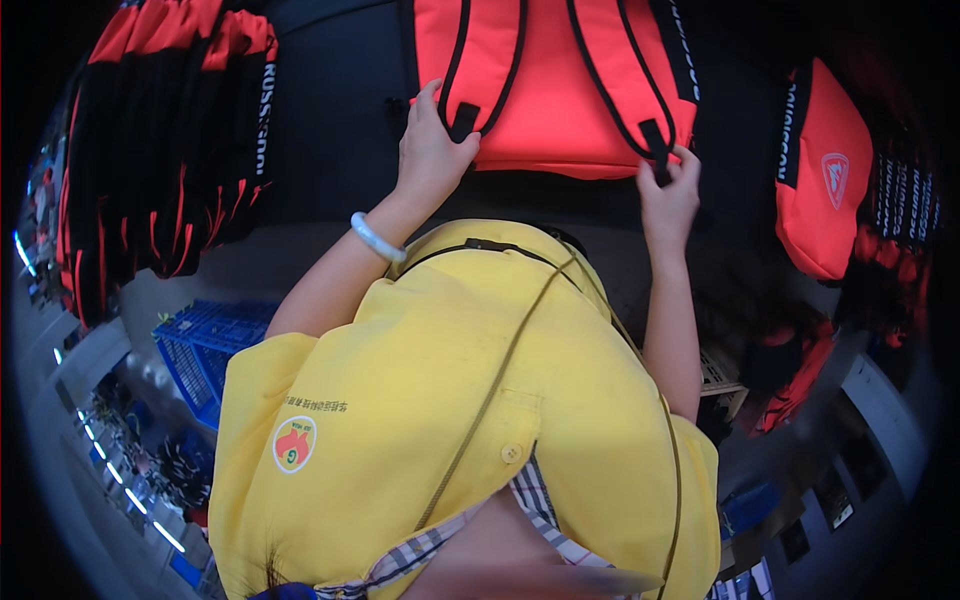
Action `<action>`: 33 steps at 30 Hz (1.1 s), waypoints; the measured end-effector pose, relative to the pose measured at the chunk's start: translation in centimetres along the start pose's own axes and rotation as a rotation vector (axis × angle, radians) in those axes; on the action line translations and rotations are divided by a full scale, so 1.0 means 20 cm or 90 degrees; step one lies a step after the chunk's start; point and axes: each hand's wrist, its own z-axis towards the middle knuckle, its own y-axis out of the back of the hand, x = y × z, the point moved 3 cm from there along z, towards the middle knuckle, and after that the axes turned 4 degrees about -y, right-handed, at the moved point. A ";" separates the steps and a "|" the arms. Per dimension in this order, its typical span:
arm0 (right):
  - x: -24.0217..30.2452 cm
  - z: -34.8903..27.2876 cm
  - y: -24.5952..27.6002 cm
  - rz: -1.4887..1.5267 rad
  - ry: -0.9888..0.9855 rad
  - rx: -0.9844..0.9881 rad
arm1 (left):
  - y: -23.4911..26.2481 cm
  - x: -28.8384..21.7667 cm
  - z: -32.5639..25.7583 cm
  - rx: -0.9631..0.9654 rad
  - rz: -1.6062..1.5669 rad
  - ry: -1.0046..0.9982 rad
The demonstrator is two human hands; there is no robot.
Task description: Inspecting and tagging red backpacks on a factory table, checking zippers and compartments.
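white lettering (686, 50) on backpack (550, 90), bunched bags (150, 130), shield-marked bag (815, 210), print (315, 404), badge (295, 444) on yellow shirt (440, 380)

This looks like a bag workshop or factory floor: a red backpack (555, 115) lies on a dark worktable (335, 110), similar red-and-black bags (150, 150) crowd left and right, and a blue plastic crate (200, 350) and strip lights (135, 500) show at left.
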 end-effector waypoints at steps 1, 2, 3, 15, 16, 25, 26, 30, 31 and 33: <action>-0.04 -0.03 0.03 0.039 -0.017 0.009 | 0.05 -0.01 -0.02 0.049 -0.118 0.097; -0.08 -0.05 0.06 0.078 -0.034 0.019 | 0.08 0.00 -0.06 0.095 -0.237 0.194; -0.08 -0.10 0.08 0.109 -0.040 0.036 | 0.11 0.02 -0.11 0.091 -0.232 0.202; -0.62 -0.44 0.10 -0.279 -0.108 0.157 | 0.43 0.17 -0.50 -0.072 0.108 0.005; -0.57 -0.44 0.09 -0.456 -0.129 0.158 | 0.42 0.22 -0.53 -0.002 0.184 0.035; -0.85 -0.64 0.09 -0.275 -0.027 0.070 | 0.12 0.73 -0.93 0.331 0.205 0.238; -0.85 -0.65 0.09 -0.274 -0.029 0.068 | 0.10 0.78 -0.98 0.385 0.222 0.281; -0.70 -0.60 0.07 -0.106 -0.047 0.041 | 0.12 0.65 -0.97 0.269 0.102 0.232; -0.65 -0.56 0.06 -0.073 -0.026 0.047 | 0.11 0.65 -0.94 0.266 0.105 0.232; -0.54 -0.43 0.02 0.056 -0.010 0.061 | 0.06 0.62 -0.81 0.244 -0.178 0.184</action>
